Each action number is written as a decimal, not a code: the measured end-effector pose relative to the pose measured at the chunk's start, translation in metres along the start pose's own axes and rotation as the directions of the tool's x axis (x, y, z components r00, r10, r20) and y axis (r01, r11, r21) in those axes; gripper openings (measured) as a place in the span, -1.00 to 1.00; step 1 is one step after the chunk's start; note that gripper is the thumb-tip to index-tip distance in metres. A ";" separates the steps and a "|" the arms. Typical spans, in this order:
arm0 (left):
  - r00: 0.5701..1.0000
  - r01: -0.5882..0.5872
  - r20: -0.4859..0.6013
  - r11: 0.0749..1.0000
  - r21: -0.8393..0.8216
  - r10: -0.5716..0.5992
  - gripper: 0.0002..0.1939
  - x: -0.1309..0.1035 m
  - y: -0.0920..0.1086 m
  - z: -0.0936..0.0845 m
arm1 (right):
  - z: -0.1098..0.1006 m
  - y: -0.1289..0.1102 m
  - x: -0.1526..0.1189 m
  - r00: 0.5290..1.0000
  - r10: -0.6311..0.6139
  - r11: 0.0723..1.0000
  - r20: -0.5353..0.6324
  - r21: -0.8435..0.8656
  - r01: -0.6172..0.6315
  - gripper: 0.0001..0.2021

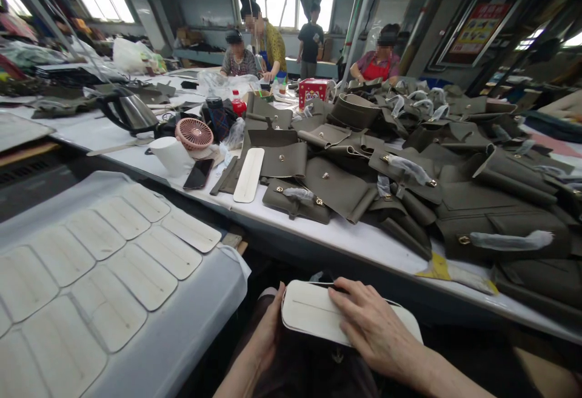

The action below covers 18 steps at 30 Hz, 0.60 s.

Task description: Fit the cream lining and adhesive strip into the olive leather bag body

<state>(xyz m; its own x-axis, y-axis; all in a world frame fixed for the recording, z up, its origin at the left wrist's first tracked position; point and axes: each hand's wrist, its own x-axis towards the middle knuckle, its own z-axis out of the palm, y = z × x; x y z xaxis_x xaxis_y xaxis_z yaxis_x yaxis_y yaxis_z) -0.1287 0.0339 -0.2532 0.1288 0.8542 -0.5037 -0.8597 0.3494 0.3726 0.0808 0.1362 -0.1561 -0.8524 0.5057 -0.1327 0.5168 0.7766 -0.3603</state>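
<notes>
On my lap I hold a white oblong panel (313, 319) with rounded ends and a stitched centre line. My left hand (268, 328) grips its left end from below. Lying flat on top of the panel, my right hand (370, 328) presses it down with fingers spread. A dark piece seems to lie under the panel, mostly hidden.
Several matching white panels (122, 264) lie in rows on the grey surface at left. The long white table (327, 234) carries a heap of olive-grey bag parts (409, 179), one loose white panel (248, 175), a phone (199, 173), a small fan (194, 133) and a kettle (130, 113). Other people work at the far end.
</notes>
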 end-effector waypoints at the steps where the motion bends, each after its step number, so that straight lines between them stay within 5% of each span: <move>1: 1.000 0.002 0.013 1.000 -0.018 -0.002 -0.27 -0.001 0.000 0.001 | 0.004 0.001 0.001 1.000 -0.021 1.000 -0.009 -0.016 0.020 -0.50; 8: 0.999 0.037 0.035 0.997 -0.074 -0.035 -0.26 -0.002 0.002 0.003 | 0.018 -0.011 0.020 0.991 -0.054 0.998 -0.119 0.011 0.055 -0.45; 12: 0.999 0.031 -0.019 0.995 -0.090 -0.033 -0.30 0.000 0.001 0.006 | 0.019 -0.024 0.031 0.977 -0.164 0.985 -0.133 -0.082 0.154 -0.59; 18: 0.998 -0.020 0.050 0.995 -0.101 0.026 -0.43 0.000 0.001 0.015 | 0.020 -0.024 0.035 0.944 -0.277 0.961 -0.180 -0.052 0.273 -0.70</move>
<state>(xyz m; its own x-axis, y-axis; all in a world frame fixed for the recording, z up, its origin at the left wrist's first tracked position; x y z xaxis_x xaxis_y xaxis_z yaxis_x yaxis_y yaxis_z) -0.1225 0.0401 -0.2414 0.1315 0.8812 -0.4541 -0.9078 0.2911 0.3018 0.0368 0.1279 -0.1706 -0.9337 0.3293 0.1407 0.2683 0.9035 -0.3343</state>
